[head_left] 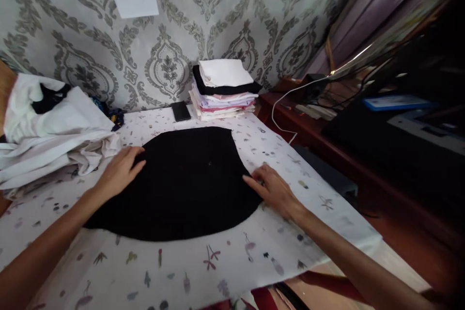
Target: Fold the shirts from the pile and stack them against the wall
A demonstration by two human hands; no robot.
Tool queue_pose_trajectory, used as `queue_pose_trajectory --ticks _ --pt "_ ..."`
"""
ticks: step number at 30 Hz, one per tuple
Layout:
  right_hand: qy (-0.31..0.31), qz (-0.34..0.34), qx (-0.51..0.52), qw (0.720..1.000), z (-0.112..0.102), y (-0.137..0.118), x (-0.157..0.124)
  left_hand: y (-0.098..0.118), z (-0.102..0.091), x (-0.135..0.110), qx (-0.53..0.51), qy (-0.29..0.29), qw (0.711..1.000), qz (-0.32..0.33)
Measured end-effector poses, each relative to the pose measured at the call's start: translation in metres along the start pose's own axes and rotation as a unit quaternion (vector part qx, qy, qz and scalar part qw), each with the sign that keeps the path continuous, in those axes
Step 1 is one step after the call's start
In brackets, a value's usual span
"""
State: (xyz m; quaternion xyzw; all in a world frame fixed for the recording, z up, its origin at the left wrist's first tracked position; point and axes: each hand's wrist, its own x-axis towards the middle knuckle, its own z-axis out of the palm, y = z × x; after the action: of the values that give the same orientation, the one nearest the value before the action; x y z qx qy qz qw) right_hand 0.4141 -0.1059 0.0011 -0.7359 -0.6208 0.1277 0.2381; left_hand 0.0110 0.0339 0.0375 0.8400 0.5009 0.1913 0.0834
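A black cloth [189, 184], perhaps a folded garment, lies spread flat on the patterned white table cover [232, 261]. My left hand [123, 169] rests at its left edge, fingers stretched out and thumb apart. At the right edge is my right hand [274, 191], its thumb and fingers apart and touching the border of the black cloth. Neither hand lifts the fabric.
A folded stack of clothes [223, 99] stands at the back, white and black on top. Beside it lies a black phone [180, 111]. Rumpled white clothes [54, 131] are heaped at left. A white cable [278, 111] runs over the reddish-brown furniture [308, 131] at right.
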Motion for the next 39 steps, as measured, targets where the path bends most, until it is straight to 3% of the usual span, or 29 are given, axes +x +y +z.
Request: queue_pose_trajectory --ticks 2,5,8,10,13,16,18,21,23,26,28,31,35,39 --pt "0.002 0.001 0.003 1.000 -0.004 -0.006 -0.021 0.038 0.007 -0.025 -0.059 -0.056 0.994 0.070" --pt "-0.013 0.042 0.046 0.998 -0.012 -0.010 -0.036 0.085 0.021 -0.059 -0.084 -0.166 0.962 0.200" --pt "-0.037 0.072 0.082 0.993 -0.022 -0.005 -0.043 0.110 0.028 -0.080 -0.065 -0.182 0.936 0.295" --pt "-0.054 0.070 0.039 0.995 -0.027 -0.002 -0.047 0.116 0.027 -0.082 -0.054 -0.171 0.930 0.320" --pt "-0.073 0.078 -0.075 0.991 -0.031 0.001 -0.052 0.115 0.025 -0.068 -0.040 -0.153 0.936 0.313" --pt "-0.039 0.080 -0.137 0.987 -0.033 -0.005 -0.051 0.115 0.038 -0.037 -0.009 -0.124 0.951 0.285" --pt "0.009 0.025 -0.140 0.990 -0.032 -0.014 -0.044 0.121 0.056 -0.013 0.022 -0.113 0.959 0.260" --pt "0.053 -0.120 -0.075 0.989 -0.021 -0.038 -0.025 0.145 0.088 0.013 0.052 -0.130 0.963 0.229" --pt "0.034 -0.186 -0.020 0.982 -0.008 -0.055 -0.007 0.168 0.106 0.018 0.038 -0.138 0.958 0.247" --pt "-0.031 -0.209 0.010 0.977 0.019 -0.070 0.018 0.195 0.117 0.006 -0.005 -0.142 0.939 0.313" --pt "-0.068 -0.209 -0.008 0.976 0.036 -0.066 0.031 0.200 0.113 -0.011 -0.024 -0.162 0.928 0.334" --pt "-0.069 -0.222 -0.054 0.971 0.052 -0.043 0.039 0.184 0.092 -0.042 -0.038 -0.205 0.913 0.351" --pt "-0.036 -0.252 -0.086 0.963 0.051 -0.012 0.034 0.140 0.052 -0.079 -0.037 -0.235 0.910 0.339" --pt "-0.013 -0.273 -0.100 0.957 0.043 -0.006 0.025 0.115 0.008 -0.112 -0.011 -0.237 0.930 0.281"
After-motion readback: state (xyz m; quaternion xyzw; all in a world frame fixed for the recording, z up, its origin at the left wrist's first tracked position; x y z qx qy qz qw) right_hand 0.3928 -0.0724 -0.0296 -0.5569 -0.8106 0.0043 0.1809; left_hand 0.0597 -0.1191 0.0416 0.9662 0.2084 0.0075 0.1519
